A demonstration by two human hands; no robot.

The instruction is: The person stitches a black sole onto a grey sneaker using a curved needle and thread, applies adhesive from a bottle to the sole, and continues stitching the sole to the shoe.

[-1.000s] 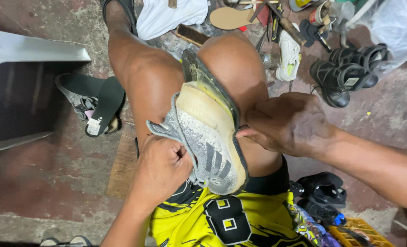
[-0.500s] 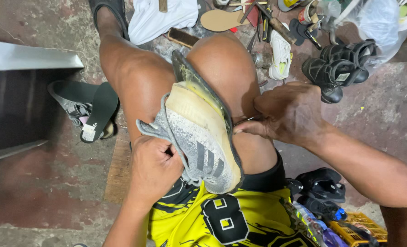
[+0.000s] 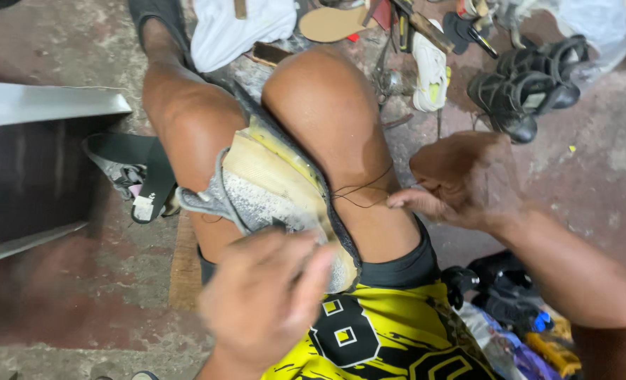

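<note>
Gripping shoe (image 3: pixel 271 190) between knees, left hand (image 3: pixel 264 302) over heel, right hand (image 3: pixel 461 183) apparently pulling thread (image 3: pixel 359 197)

A pair of black sandals (image 3: pixel 531 88) sits on the stained concrete floor (image 3: pixel 59 309) to the upper right; just left of them a white shoe (image 3: pixel 430 72) with a yellow patch lies sole-up; a tan cut-out insole (image 3: pixel 333 22) rests near the top beside a white cloth (image 3: pixel 239 28) and a scatter of dark tools (image 3: pixel 415 21); on the left a grey metal box (image 3: pixel 38 169) stands open, with a black and grey sandal (image 3: pixel 138 176) lying just beside it; a heap of dark shoes and coloured packets (image 3: pixel 510 309) crowds the lower right corner; a clear plastic bag (image 3: pixel 598 21) shows at the upper right edge.
</note>
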